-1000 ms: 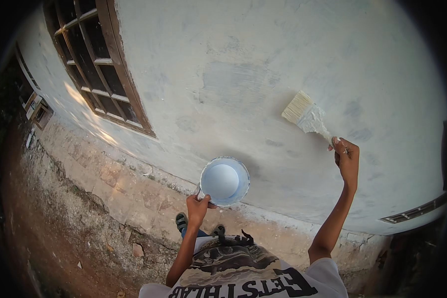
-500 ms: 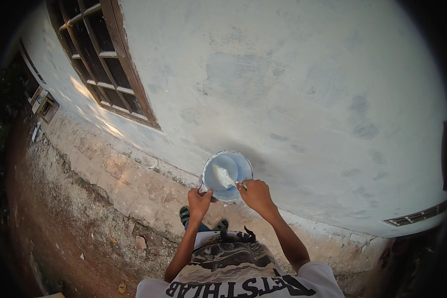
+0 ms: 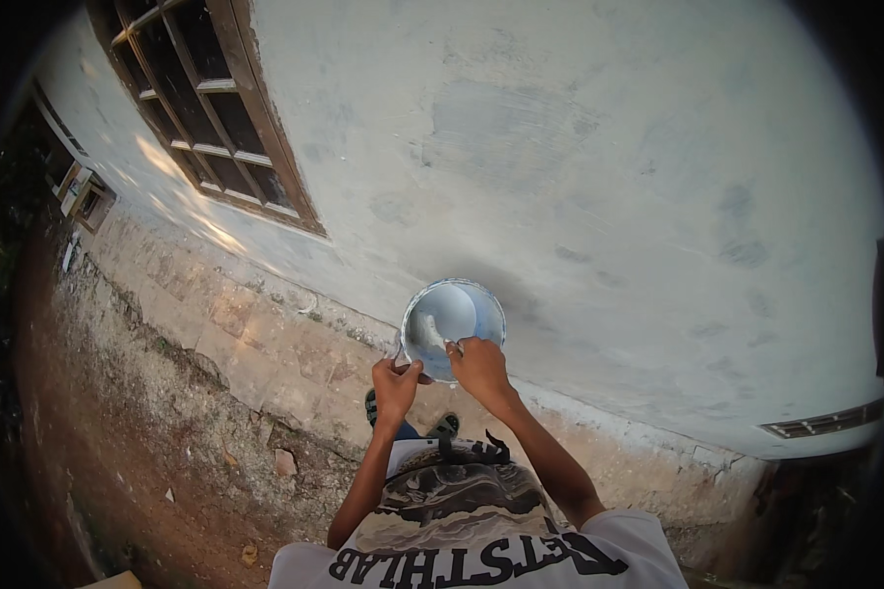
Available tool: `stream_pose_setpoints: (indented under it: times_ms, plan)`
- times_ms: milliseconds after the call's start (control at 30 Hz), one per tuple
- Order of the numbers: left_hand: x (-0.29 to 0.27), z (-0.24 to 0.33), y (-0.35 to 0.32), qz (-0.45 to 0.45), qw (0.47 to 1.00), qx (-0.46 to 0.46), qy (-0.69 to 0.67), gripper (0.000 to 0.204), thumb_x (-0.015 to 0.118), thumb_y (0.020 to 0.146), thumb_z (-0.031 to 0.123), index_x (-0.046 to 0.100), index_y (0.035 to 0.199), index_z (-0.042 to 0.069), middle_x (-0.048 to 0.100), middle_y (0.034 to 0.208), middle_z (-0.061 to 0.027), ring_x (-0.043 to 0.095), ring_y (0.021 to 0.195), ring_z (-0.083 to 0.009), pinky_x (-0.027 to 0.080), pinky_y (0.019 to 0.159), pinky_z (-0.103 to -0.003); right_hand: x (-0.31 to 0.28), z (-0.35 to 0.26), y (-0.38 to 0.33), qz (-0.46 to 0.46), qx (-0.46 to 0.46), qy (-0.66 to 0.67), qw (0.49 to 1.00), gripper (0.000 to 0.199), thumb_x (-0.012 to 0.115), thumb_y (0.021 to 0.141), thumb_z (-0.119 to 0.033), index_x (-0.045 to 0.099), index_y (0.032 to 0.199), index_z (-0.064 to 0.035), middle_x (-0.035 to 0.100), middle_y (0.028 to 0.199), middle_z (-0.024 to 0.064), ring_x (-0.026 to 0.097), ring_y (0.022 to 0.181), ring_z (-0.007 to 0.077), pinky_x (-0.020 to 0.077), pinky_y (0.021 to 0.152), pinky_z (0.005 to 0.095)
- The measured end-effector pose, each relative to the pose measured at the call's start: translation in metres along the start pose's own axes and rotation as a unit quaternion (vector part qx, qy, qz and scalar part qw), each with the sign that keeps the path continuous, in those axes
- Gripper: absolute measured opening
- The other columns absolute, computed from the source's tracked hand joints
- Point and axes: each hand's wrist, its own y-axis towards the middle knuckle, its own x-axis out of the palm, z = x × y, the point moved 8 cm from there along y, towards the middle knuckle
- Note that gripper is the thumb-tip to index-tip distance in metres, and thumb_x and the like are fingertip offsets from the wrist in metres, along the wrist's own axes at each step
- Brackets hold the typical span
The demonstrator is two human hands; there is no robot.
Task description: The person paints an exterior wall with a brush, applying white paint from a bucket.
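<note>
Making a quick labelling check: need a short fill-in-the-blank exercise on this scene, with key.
1. The left hand holds the bucket at its edge, while the right hand holds a ____.
2. The window lies on the ____ side of the picture.
3. The colour of the window frame is ____.

Missing words: brush; left; brown.

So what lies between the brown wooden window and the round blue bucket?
In the head view, only pale wall lies between window and bucket.
</note>
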Motion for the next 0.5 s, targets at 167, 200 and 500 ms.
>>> stream_pose_setpoints:
  times_ms: [167,200,500]
  plan:
    - [-0.008,0.004,0.011,-0.010,0.999,-0.013,0.031,0.017,0.063,0.085,0.003,0.052,0.079,-0.009,0.067,0.070,-0.0214,0.068,0.060,-0.0208,0.051,0.053,-0.027,0.003,-0.017,0.007,0.042,0.025,-0.015,0.999,0.040,0.054,0.090,-0.029,0.066,0.071,0.0036,0.061,0.063,0.0241,0.063,0.062,0.0407,0.0507,0.062,0.0479]
    - [-0.010,0.008,0.013,-0.013,0.999,-0.014,0.032,0.017,0.063,0.085,0.003,0.052,0.079,-0.009,0.067,0.070,-0.0214,0.068,0.060,-0.0208,0.051,0.053,-0.027,0.005,-0.018,0.010,0.047,0.030,-0.013,0.998,0.040,0.054,0.090,-0.029,0.066,0.070,0.0035,0.061,0.062,0.0239,0.063,0.062,0.0407,0.0507,0.062,0.0480]
    - [-0.032,0.012,0.042,-0.026,1.000,-0.012,-0.004,0.017,0.063,0.083,0.003,0.053,0.078,-0.009,0.068,0.070,-0.0194,0.067,0.060,-0.0196,0.051,0.055,-0.028,0.033,-0.028,0.035,0.017,0.037,0.034,0.999,0.039,0.056,0.089,-0.029,0.067,0.071,0.0036,0.063,0.066,0.0249,0.065,0.067,0.0408,0.0515,0.066,0.0484]
